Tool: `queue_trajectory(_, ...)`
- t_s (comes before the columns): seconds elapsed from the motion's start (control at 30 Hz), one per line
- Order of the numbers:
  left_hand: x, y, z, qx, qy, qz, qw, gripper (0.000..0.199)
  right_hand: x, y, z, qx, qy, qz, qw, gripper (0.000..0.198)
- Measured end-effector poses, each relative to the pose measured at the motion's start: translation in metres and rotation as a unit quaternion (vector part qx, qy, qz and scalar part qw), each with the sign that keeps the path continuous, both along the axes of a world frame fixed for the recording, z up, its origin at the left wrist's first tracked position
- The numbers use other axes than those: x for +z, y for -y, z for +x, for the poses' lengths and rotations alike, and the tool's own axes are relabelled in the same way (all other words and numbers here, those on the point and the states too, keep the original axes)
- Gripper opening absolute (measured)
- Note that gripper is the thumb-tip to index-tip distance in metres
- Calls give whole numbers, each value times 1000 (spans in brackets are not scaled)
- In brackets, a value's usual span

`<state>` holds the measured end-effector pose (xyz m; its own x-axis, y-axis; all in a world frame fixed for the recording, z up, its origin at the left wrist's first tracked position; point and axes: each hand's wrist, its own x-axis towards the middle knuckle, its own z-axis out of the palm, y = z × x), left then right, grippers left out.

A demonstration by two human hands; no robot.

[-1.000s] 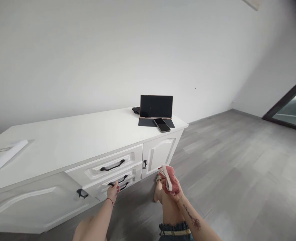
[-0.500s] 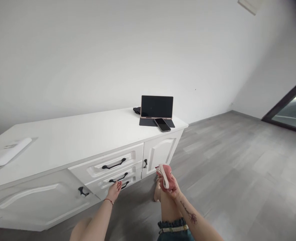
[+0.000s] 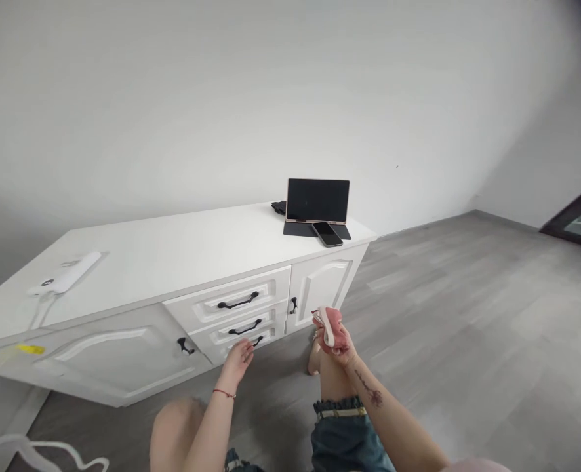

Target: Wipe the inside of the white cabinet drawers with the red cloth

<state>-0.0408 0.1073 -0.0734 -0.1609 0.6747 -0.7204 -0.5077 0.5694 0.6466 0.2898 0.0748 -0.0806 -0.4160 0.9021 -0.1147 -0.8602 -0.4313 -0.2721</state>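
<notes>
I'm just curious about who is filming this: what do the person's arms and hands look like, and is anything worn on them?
Both arms are bare, with no sleeves. The left hand has dark red painted nails, and a thin red string bracelet circles its wrist. The right hand belongs to a forearm marked with a dark, branching tattoo. No gloves or watch show.

Three drawers [image 3: 229, 303], two cabinet doors [image 3: 320, 290], one tablet [image 3: 318, 200], one phone [image 3: 326, 233], one pink cloth [image 3: 330, 328].

Tablet [image 3: 317, 200], phone [image 3: 326, 234] and white power strip [image 3: 65, 280] on the sideboard top [image 3: 172, 252].
</notes>
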Motion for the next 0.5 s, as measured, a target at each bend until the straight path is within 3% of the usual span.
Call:
queue_trajectory(0.07, 17, 8, -14, 44, -60, 62, 995, 27, -3, 1, 2, -12, -31, -48, 998, 44)
queue_trajectory(0.13, 36, 8, -26, 119, -191, 166, 960, 47, -3, 5, 3, -21, -36, -59, 997, 46)
queue_trajectory(0.2, 57, -2, -32, 137, -222, 219, 940, 50, 0, 9, 5, -23, -31, -55, 998, 47)
queue_trajectory(0.3, 85, -26, -27, 67, -53, 151, 985, 22, 3, 14, 6, -22, -17, -32, 999, 46)
queue_trajectory(0.4, 100, -46, -17, 39, 67, 106, 991, 4, 4, 17, 8, -22, -3, -6, 1000, 42)
queue_trajectory(0.5, 102, -50, -11, 56, 86, 110, 989, 9, 3, 18, 12, -34, -4, 1, 999, 42)
